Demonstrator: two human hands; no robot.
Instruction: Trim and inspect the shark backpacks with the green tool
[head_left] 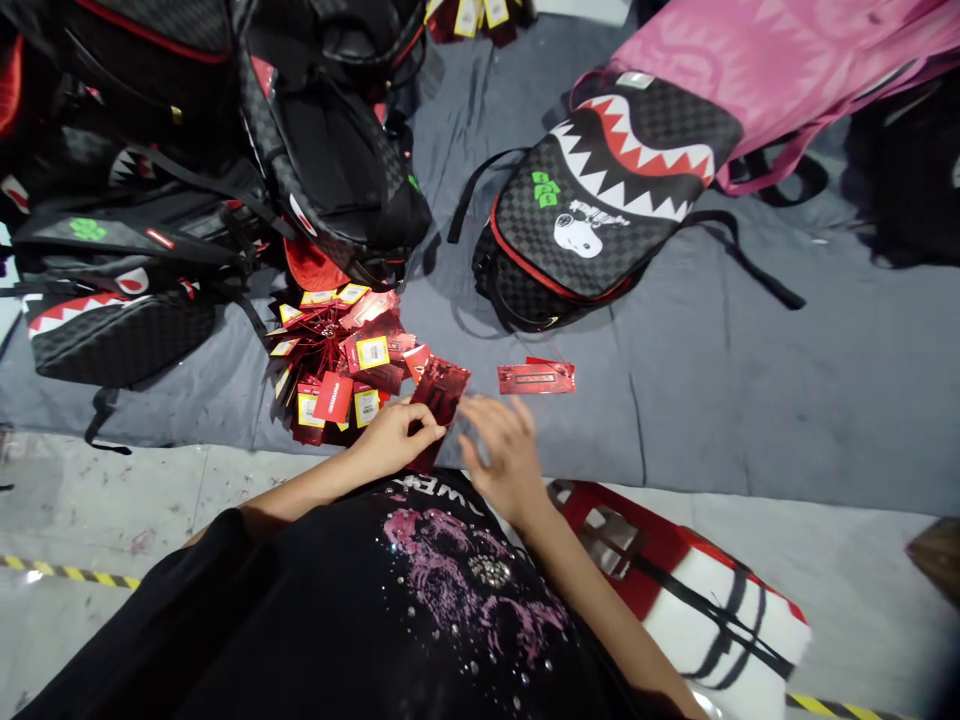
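Observation:
At the table's near edge my left hand (391, 437) pinches a shiny dark red hang tag (444, 388), its thumb and fingers closed on it. My right hand (501, 452) is just right of that tag, slightly blurred, with fingers and thumb apart and nothing visible in them. Beyond it lies another pair of red hang tags (536, 378) flat on the cloth. Left of my hands sits a fanned bundle of red hang tags (330, 350), several with yellow-edged white barcode labels.
A grey cloth-covered table (817, 380) runs across the view. On it rest a checkered shark-mouth backpack (592, 205), a pink bag (795, 70) and a heap of black backpacks (225, 170). A red and white bag (697, 600) is below the table edge, at my right.

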